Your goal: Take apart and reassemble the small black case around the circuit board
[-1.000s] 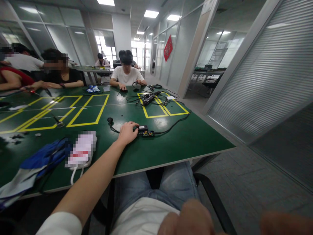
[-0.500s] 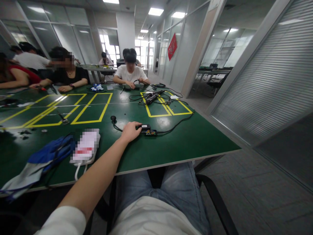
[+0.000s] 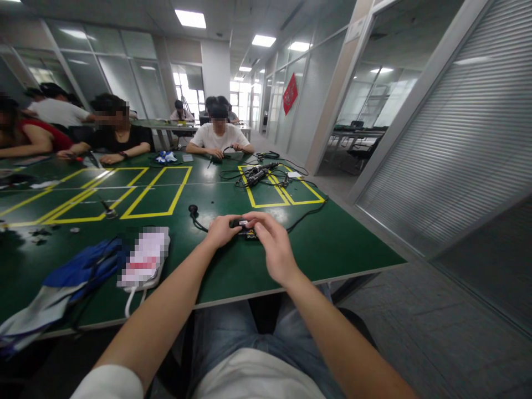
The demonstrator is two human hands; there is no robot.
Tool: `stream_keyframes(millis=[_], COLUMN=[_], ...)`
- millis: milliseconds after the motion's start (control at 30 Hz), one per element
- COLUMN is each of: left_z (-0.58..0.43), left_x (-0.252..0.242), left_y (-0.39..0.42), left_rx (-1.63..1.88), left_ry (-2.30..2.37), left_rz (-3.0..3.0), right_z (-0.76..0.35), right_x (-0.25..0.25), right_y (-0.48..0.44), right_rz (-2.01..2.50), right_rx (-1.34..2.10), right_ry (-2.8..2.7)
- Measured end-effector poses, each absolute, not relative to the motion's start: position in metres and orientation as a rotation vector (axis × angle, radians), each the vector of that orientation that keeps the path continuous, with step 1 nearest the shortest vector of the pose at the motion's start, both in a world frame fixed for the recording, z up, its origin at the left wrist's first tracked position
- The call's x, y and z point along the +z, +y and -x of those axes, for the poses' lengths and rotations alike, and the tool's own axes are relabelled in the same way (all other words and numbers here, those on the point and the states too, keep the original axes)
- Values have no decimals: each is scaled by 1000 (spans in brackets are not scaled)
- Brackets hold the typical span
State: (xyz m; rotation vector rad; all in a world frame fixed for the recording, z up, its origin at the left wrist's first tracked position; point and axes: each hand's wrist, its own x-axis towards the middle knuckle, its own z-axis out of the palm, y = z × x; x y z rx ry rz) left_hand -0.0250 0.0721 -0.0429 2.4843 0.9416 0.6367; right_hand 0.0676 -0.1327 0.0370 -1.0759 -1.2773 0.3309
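In front of me on the green table lies a small black cased device with a white label (image 3: 243, 223). Under its front edge shows an opened part with yellow bits (image 3: 250, 234). My left hand (image 3: 222, 230) is closed on the left end of the labelled piece. My right hand (image 3: 274, 242) curves over the right end, thumb and fingertips closed on it and partly hiding it. A black cable runs left to a round black end (image 3: 193, 210). Another black cable (image 3: 307, 215) runs right, toward the table's edge.
A phone-like item with a white cable (image 3: 145, 257) and blue-and-white gloves (image 3: 78, 274) lie at left. Yellow tape frames (image 3: 172, 191) mark the green table (image 3: 332, 249). Tangled black cables and tools (image 3: 257, 176) lie beyond. A person in white (image 3: 219, 137) works opposite; others sit left.
My right hand has come in from below and reached the right end of the device. My left hand has stayed on its left end. The view has tipped up slightly.
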Motion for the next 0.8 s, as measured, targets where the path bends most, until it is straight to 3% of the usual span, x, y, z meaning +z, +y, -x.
stream_keyframes(millis=[233, 400, 800], left_z=[23, 22, 22], left_x=[-35, -27, -28], left_y=[61, 45, 33], left_rx=[649, 783, 591], left_ry=[968, 666, 498], left_rz=[-2520, -2552, -2653], right_z=[-151, -164, -165], right_x=[-38, -58, -57], right_y=[-83, -86, -84], right_rz=[1814, 1810, 1852], right_rx=[147, 129, 119], right_ry=[-1202, -1189, -1371])
